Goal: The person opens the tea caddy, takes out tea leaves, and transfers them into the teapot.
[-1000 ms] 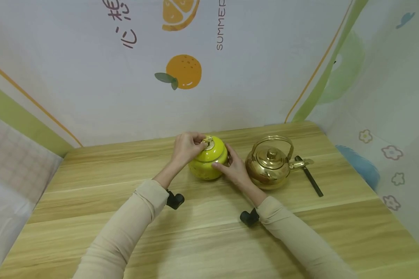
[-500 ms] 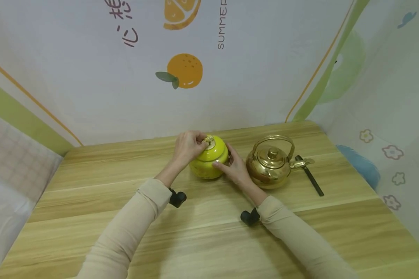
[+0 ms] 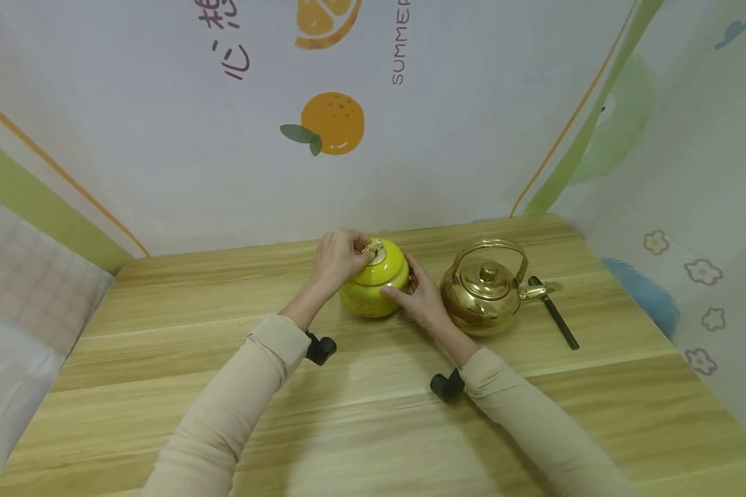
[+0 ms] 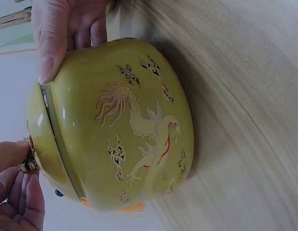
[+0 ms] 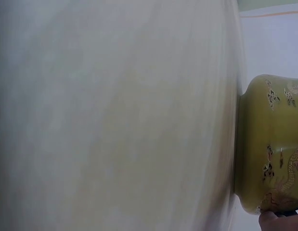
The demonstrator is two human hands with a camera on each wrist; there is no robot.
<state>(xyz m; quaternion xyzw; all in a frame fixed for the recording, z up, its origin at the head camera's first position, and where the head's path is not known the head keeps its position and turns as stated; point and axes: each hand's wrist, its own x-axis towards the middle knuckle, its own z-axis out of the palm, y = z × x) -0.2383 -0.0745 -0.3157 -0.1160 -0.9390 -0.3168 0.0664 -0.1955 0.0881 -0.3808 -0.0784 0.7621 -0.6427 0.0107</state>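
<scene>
A yellow lidded jar [image 3: 373, 300] stands on the wooden table, its side painted with a dragon, as the left wrist view shows. My left hand [image 3: 338, 261] pinches the gold knob [image 4: 28, 161] on top of the lid [image 4: 50, 144] between thumb and fingers. On the jar's right side, my right hand [image 3: 423, 297] grips the body, thumb on the near face just below the lid's seam and fingers behind, partly hidden. The lid sits on the jar with a thin dark line at the seam. In the right wrist view the jar [image 5: 271, 149] shows at the right edge.
A shiny gold kettle [image 3: 481, 300] with an arched handle stands just right of my right hand. A dark stick [image 3: 559, 321] lies under its spout. Behind the wooden table [image 3: 373, 428] hangs a white printed cloth [image 3: 435, 159].
Both hands keep the same hold on the jar and knob. The whole scene has shifted slightly in the head view; the left forearm sits a little farther right.
</scene>
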